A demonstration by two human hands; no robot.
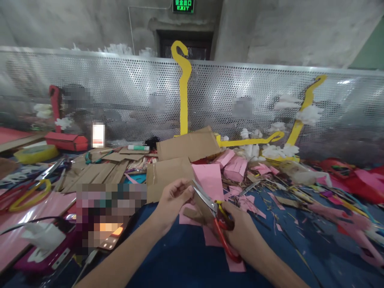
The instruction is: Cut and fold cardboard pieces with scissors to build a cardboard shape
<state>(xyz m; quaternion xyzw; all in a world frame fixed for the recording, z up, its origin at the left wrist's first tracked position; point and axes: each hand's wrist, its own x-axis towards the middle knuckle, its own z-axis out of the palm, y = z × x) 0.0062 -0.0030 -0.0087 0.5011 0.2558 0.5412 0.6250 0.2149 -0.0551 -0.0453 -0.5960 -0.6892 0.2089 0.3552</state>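
Observation:
My left hand [174, 202] is closed in a pinch on the upper end of a narrow brown cardboard piece [201, 208]. In my right hand [240, 224] is a pair of scissors [210, 202] with red and yellow handles. The scissor blades point up and left and lie along the cardboard piece, close to my left fingertips; I cannot tell whether they are cutting into it. Pink paper [210, 180] lies behind and beneath the hands. Beside it a larger brown cardboard sheet [168, 176] rests on the blue table surface [171, 256].
Yellow hook-topped shapes [183, 96] stand before a perforated metal panel [126, 92]. To the left are a phone [112, 236], a purple power strip [60, 252] and a glue stick [138, 148]. Pink scraps [249, 206] and thin sticks litter the right side.

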